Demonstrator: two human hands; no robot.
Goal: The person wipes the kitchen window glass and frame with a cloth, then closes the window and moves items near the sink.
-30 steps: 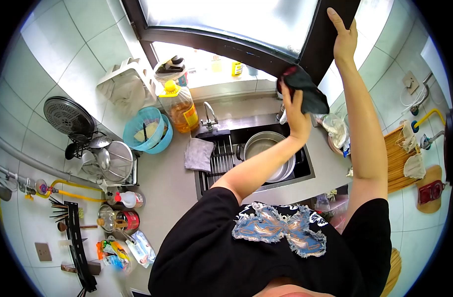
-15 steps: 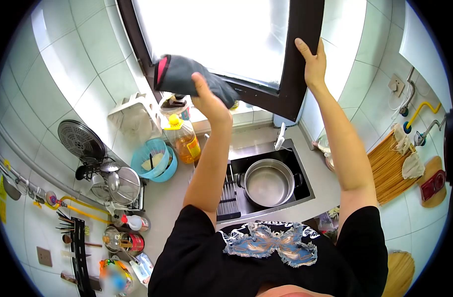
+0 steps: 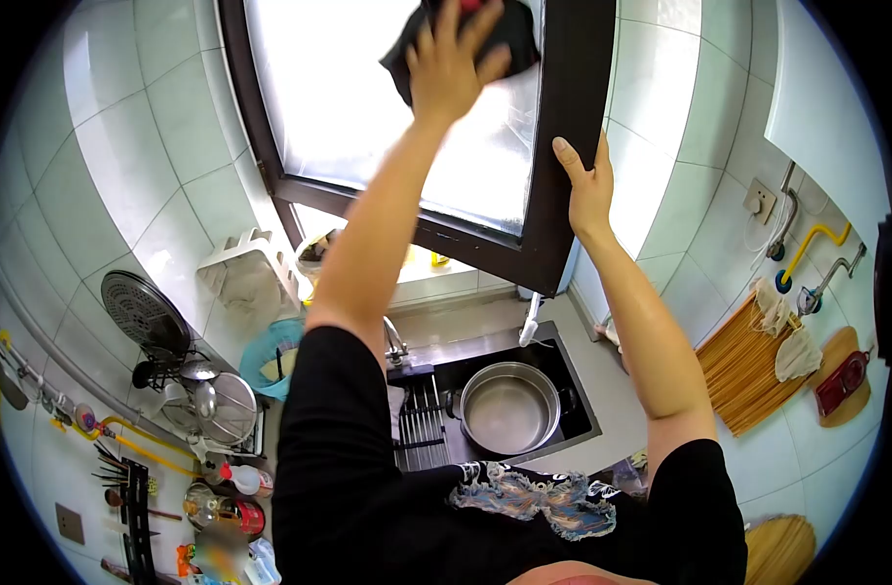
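At the top of the head view, my left hand (image 3: 446, 83) presses a dark grey cloth (image 3: 517, 39) with a bit of red against the bright window pane (image 3: 339, 117). Its fingers are spread over the cloth and slightly blurred. My right hand (image 3: 590, 200) grips the outer edge of the dark brown window frame (image 3: 575, 78), thumb on the near face and the other fingers mostly hidden behind it. The window sash stands swung inward above the sink.
Below the window, a steel pot (image 3: 509, 408) stands in the sink (image 3: 578, 434) beside a drying rack (image 3: 422, 419). A white tap piece (image 3: 531, 320) rises near the frame's lower corner. Left are a blue basin (image 3: 261, 361) and a pot-lid rack (image 3: 222, 409); bamboo mats (image 3: 758, 370) hang right.
My left hand has moved the cloth up from the lower left of the window onto the upper pane. My right hand now sits lower in view, still on the frame; the view has shifted.
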